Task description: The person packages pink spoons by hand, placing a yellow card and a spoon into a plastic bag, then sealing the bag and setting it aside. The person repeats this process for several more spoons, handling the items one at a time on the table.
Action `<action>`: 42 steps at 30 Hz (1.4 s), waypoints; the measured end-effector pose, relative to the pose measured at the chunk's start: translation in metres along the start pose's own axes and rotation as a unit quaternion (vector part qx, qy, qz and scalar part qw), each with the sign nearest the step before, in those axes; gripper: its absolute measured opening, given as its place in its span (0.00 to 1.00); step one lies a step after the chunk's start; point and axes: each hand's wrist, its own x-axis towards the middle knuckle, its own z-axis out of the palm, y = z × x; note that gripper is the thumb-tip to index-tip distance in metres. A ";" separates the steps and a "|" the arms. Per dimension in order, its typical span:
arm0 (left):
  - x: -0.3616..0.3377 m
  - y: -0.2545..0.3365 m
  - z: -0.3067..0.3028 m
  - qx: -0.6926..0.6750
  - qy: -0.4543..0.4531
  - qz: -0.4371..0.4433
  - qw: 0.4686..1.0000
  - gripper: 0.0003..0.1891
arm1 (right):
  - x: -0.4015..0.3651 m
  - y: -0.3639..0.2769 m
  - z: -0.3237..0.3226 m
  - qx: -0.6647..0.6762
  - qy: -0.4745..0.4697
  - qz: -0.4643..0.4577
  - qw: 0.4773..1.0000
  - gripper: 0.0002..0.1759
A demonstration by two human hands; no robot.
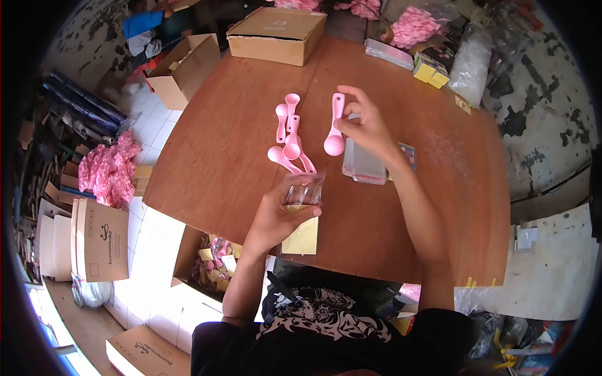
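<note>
Black shirt (326,335) with a white print occupies the near edge at 6 o'clock; clock positions are taken from the bench centre, 12 o'clock being directly away from the wearer. Of the two hands, the left hand (276,216), at 8 o'clock, grips a clear bag (300,235) with a yellow lower part between thumb and fingers. The right hand (370,128), at 1 o'clock, pinches a pink measuring spoon (336,125) at 12 o'clock, raised over the bench (251,106), bowl end toward 6 o'clock. Loose pink spoons (291,147) lie at 11 o'clock, just beyond the bag. Stacked clear sleeves (367,166) lie near 2 o'clock. A closed cardboard box (269,50) rests at the far edge, 11 o'clock; small yellow boxes (431,70) stand between 1 and 2 o'clock.
</note>
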 end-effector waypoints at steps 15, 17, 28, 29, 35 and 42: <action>0.021 -0.002 0.046 -0.006 -0.042 -0.021 0.999 0.35 | -0.081 -0.049 -0.008 0.217 0.100 0.010 0.971 0.24; 0.021 -0.004 0.044 0.003 -0.054 -0.025 0.998 0.35 | -0.084 -0.051 -0.007 0.194 0.077 0.017 0.978 0.25; 0.019 -0.009 0.042 0.076 -0.001 0.030 0.997 0.21 | -0.091 -0.064 -0.001 0.080 0.124 -0.054 0.988 0.23; 0.019 -0.009 0.042 0.075 0.000 0.030 0.997 0.21 | -0.093 -0.065 0.004 0.070 0.123 -0.041 0.989 0.23; 0.019 -0.010 0.045 0.122 0.005 0.030 0.992 0.22 | -0.098 -0.067 0.011 0.033 0.139 -0.074 0.987 0.22; 0.020 0.007 0.047 0.126 0.029 0.040 0.991 0.23 | -0.104 -0.080 0.008 0.010 0.140 -0.077 0.987 0.22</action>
